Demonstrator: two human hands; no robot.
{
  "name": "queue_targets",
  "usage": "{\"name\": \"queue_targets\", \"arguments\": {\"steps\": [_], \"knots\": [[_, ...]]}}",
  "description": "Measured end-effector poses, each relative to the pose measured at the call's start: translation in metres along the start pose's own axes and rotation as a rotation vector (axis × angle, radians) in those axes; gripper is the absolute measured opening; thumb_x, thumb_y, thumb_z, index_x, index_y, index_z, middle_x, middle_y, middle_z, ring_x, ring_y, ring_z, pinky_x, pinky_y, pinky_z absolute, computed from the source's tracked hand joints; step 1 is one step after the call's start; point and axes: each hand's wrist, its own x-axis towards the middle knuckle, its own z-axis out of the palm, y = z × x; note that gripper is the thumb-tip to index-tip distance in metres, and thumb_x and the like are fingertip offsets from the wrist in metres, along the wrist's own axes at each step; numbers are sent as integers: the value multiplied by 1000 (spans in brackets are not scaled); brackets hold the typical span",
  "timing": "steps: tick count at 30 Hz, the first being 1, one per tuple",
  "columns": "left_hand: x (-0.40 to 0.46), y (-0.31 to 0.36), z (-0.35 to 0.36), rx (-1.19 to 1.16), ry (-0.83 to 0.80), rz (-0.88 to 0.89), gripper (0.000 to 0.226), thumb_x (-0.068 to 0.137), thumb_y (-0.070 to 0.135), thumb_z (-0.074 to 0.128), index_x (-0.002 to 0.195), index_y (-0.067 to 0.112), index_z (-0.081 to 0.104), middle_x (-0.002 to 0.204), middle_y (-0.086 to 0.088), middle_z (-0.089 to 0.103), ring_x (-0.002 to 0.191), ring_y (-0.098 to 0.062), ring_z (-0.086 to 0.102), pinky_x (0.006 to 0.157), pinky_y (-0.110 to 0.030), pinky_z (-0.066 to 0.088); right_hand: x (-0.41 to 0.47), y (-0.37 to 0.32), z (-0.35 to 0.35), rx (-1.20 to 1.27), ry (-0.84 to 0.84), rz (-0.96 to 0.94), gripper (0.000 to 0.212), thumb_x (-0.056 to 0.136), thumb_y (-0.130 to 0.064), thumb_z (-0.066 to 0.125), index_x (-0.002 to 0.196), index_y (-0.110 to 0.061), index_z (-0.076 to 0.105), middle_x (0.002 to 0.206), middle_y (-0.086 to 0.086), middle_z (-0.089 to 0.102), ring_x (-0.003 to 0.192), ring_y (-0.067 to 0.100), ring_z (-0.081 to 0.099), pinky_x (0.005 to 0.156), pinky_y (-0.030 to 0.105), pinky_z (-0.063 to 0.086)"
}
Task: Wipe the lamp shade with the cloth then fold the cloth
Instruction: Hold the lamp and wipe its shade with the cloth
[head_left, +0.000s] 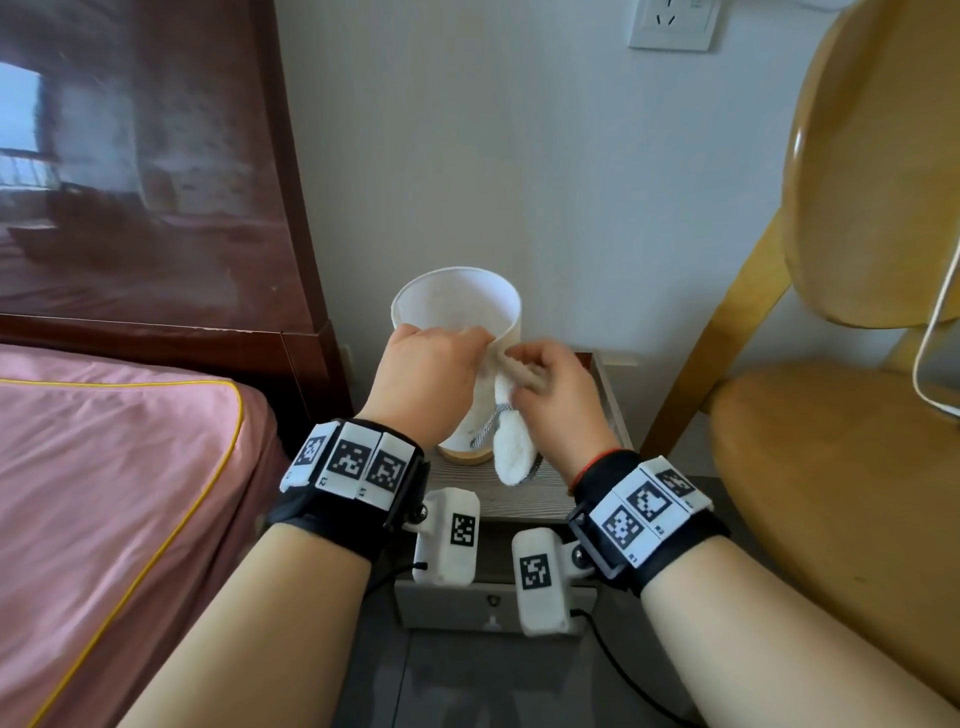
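The white lamp shade (457, 306) stands on the nightstand (524, 499) by the wall. Against its near side hangs the fluffy cloth (511, 447), pinched at the top by both the left hand (426, 379) and the right hand (558, 397), fingers curled. Pink bed (114, 467) left, wooden chair (831, 415) right.

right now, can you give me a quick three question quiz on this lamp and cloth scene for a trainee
1. True or false: the cloth lies folded flat on the bed.
2. Which hands hold the cloth? A) left only B) right only C) both
3. Fill in: the lamp shade stands on a small ____ between the bed and the chair.

Key:
1. False. It hangs in front of the shade, held up.
2. C. The left hand and right hand both pinch its top.
3. Bedside table.
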Motion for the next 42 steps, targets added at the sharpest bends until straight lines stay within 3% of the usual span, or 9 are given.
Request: {"name": "queue_targets", "arguments": {"steps": [5, 10, 14, 22, 29, 32, 36, 39, 42], "knots": [[-1, -5, -4, -20, -8, 1, 29, 92, 7, 47, 113, 17, 63, 82, -3, 72, 76, -31, 64, 87, -37, 43, -8, 18, 4, -177, -199, 137, 20, 85, 1, 49, 91, -10, 64, 95, -7, 59, 86, -1, 55, 64, 5, 39], [-3, -9, -8, -59, 12, -28, 30, 93, 6, 45, 115, 17, 64, 88, -4, 73, 78, -33, 64, 86, -39, 46, 3, 5, -6, -65, 164, 142, 25, 81, -5, 50, 99, -18, 63, 97, 2, 64, 89, 19, 61, 77, 31, 50], [-3, -6, -7, -62, 9, -22, 31, 95, 8, 45, 117, 18, 63, 92, -2, 74, 81, -32, 65, 89, -40, 45, 8, -11, -8, -44, 302, -107, 31, 79, -8, 52, 107, -13, 64, 108, 1, 62, 101, 10, 58, 91, 29, 50], [-4, -4, -9, -58, -47, -47, 20, 99, 18, 43, 105, 18, 62, 82, -4, 70, 75, -31, 64, 79, -40, 49, -11, 11, 19, -101, -89, -264, 78, 86, 3, 49, 150, -30, 20, 157, -6, 24, 142, -1, 20, 107, 2, 16], [-6, -7, -20, -184, -185, -117, 26, 100, 24, 37, 110, 23, 61, 82, 0, 66, 74, -23, 59, 59, -28, 40, -13, 27, 15, -215, -171, -46, 72, 94, -9, 41, 148, -46, 12, 137, -10, 50, 113, 5, 51, 90, 14, 38], [-7, -21, -28, -100, -292, -177, 25, 97, 18, 39, 113, 23, 58, 96, -1, 67, 100, -27, 60, 91, -33, 41, -9, 35, 7, -284, -244, 27, 66, 93, -8, 41, 150, -36, 20, 127, 0, 57, 96, 8, 52, 81, 16, 38], [-14, -37, -37, -37, -292, -239, 20, 98, 29, 43, 82, 24, 53, 76, 6, 59, 123, -30, 43, 120, -42, -1, -2, 37, -1, -136, -192, 163, 69, 87, 5, 38, 142, -35, 40, 124, -1, 58, 81, 5, 58, 57, 9, 43], [-17, -35, -38, -150, -187, -240, 29, 97, 31, 46, 69, 22, 45, 60, 5, 46, 91, -28, 55, 86, -38, 45, 6, 33, -8, 35, -72, 242, 64, 87, 8, 39, 137, -31, 46, 122, 1, 57, 88, 6, 57, 68, 20, 50], [-14, -28, -35, -146, -85, -225, 39, 95, 31, 49, 60, 22, 33, 55, 4, 43, 57, -19, 46, 53, -30, 30, 11, 29, -18, 190, 53, 311, 46, 89, -4, 45, 129, -26, 52, 116, 3, 61, 96, 14, 61, 85, 38, 55]]}}
